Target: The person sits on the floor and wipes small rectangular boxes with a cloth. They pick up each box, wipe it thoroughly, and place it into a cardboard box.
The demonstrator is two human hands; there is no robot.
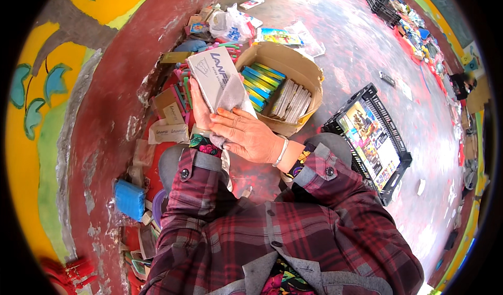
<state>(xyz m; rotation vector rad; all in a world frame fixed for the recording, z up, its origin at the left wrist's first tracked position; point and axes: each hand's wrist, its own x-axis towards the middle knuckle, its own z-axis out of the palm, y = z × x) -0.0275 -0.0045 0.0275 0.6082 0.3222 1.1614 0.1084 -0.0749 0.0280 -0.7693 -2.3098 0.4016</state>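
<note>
My left hand (199,109) holds a flat grey-white box (212,75) from behind, tilted up before my chest. My right hand (250,135) presses a grey cloth (233,95) against the lower part of that box; the cloth hangs down past my wrist. Just beyond the box stands an open cardboard carton (293,64) packed with upright blue, green and white packets. Both sleeves are dark red plaid.
A black plastic crate (392,138) with printed sheets sits at the right. Small boxes and colourful packets (173,117) lie piled at the left against a painted wall. A blue block (129,198) lies lower left. Plastic bags (230,25) are behind the carton.
</note>
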